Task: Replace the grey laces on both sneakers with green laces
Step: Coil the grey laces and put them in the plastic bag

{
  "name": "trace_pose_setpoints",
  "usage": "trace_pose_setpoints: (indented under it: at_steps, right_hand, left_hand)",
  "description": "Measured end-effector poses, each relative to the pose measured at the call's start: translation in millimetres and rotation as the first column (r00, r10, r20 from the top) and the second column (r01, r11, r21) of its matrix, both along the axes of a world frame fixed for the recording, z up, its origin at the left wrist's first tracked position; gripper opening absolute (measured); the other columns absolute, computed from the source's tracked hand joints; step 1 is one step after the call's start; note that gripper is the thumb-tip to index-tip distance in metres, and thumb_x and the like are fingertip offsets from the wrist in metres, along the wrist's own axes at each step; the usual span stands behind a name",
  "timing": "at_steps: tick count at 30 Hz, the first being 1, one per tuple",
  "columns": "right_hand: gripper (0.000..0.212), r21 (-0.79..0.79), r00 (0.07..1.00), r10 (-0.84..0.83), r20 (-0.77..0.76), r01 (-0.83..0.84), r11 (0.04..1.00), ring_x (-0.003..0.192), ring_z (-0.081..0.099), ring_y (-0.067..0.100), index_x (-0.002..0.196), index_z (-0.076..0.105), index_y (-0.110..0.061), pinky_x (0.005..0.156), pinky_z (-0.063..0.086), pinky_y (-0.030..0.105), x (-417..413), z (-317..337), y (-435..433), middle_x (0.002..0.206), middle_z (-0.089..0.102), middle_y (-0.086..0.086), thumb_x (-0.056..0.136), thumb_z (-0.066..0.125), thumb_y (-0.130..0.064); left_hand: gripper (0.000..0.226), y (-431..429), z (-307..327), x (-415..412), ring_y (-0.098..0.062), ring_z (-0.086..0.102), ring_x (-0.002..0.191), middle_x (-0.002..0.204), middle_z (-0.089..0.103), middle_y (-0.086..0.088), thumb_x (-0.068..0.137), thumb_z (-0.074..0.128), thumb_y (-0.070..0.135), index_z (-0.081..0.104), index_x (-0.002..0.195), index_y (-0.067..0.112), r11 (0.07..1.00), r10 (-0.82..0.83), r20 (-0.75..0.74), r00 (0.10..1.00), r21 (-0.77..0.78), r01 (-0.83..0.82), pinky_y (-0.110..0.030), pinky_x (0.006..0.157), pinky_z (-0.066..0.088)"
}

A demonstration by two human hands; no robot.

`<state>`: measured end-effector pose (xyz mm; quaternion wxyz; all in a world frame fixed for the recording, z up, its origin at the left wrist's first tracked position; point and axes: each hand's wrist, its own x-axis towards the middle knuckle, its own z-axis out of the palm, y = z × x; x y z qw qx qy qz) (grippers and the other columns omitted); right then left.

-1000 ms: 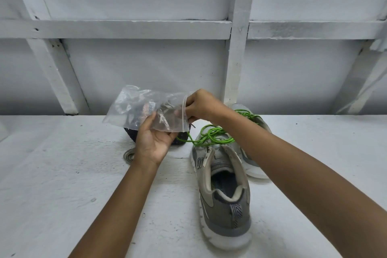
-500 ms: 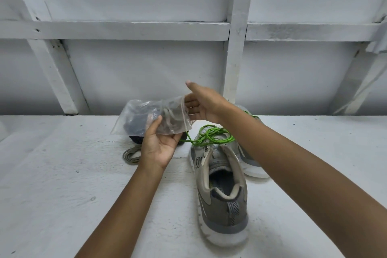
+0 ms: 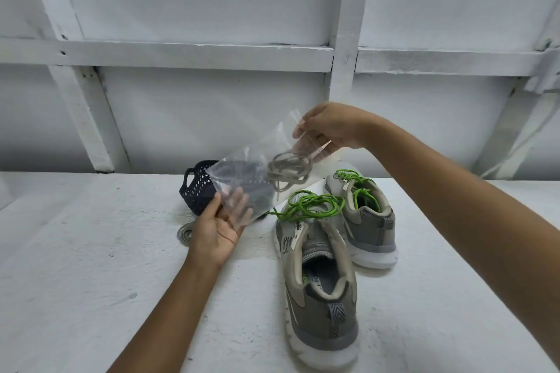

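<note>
head view: right hand (image 3: 328,127) pinched the clear bag (image 3: 257,160) at its top, left hand (image 3: 218,230) gripped its bottom; grey lace (image 3: 289,168) inside.

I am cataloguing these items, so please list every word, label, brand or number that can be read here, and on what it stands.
"FO": on the insole of the near sneaker; the other letters are hidden or blurred.
Dark print on the near sneaker's side, beside the tongue: too blurred to read.
Far sneaker, plastic bag, basket: no text visible.
</note>
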<state>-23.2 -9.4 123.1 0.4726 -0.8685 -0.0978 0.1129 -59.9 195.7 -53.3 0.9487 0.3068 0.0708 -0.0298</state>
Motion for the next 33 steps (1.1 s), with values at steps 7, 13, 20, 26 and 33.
trace_pose_setpoints:
  at_steps: [7,13,20,26,33]
  right_hand:
    - [0.027,-0.02,0.992,0.026,0.127,-0.023,1.0,0.065,0.068,0.017,0.086,0.058,-0.01,0.058,0.057,0.03,-2.7,3.3,7.4,0.075,0.069,0.008,0.101,0.038,-0.017]
    - [0.026,-0.056,0.986,0.071,0.153,-0.063,0.996,0.053,0.068,0.021,0.091,0.052,-0.011,0.047,0.054,0.026,-5.6,5.5,24.5,0.071,0.068,0.011,0.103,0.031,-0.019]
    - [0.026,-0.141,0.981,0.101,0.169,-0.077,0.987,0.046,0.063,0.017,0.095,0.054,-0.011,0.044,0.051,0.024,-5.0,-0.7,27.5,0.069,0.067,0.007,0.103,0.033,-0.023]
    - [0.029,-0.069,0.862,-0.09,0.5,0.143,0.987,0.067,0.059,0.016,0.094,0.064,-0.004,0.065,0.051,0.028,-2.4,-9.6,19.1,0.086,0.066,0.007,0.1,0.041,-0.02]
    - [0.032,-0.291,0.922,-0.133,0.364,0.248,0.924,0.072,0.064,0.03,0.096,0.065,0.006,0.068,0.055,0.037,-0.2,-38.1,12.3,0.084,0.068,0.019,0.095,0.041,-0.016]
  left_hand:
    - [0.025,-24.3,-16.1,-3.9,-0.018,0.072,0.07,0.078,0.074,-0.008,0.101,0.038,0.021,0.058,0.094,0.009,0.999,-0.02,-0.078,0.997,-0.03,0.018,-0.032,0.061,0.059]
    - [0.045,-26.4,-18.6,-5.5,-0.027,0.068,0.096,0.103,0.071,-0.012,0.09,0.047,0.05,0.06,0.112,0.013,0.995,-0.065,-0.008,0.998,-0.072,0.064,-0.046,0.083,0.055]
    - [0.042,-28.0,-12.9,-12.4,-0.029,0.07,0.089,0.102,0.071,-0.016,0.075,0.063,0.046,0.075,0.088,0.008,0.99,-0.131,0.034,0.991,-0.041,0.132,-0.046,0.073,0.058]
    - [0.047,-11.9,4.9,-11.9,-0.023,0.072,0.078,0.092,0.073,-0.009,0.064,0.072,0.028,0.064,0.107,0.01,0.997,-0.076,0.052,0.996,0.01,0.076,-0.031,0.061,0.06]
    - [0.02,42.4,17.0,-1.5,-0.02,0.07,0.089,0.098,0.072,-0.002,0.09,0.055,0.029,0.073,0.094,0.021,0.996,0.059,0.12,0.991,0.058,-0.067,-0.026,0.069,0.058]
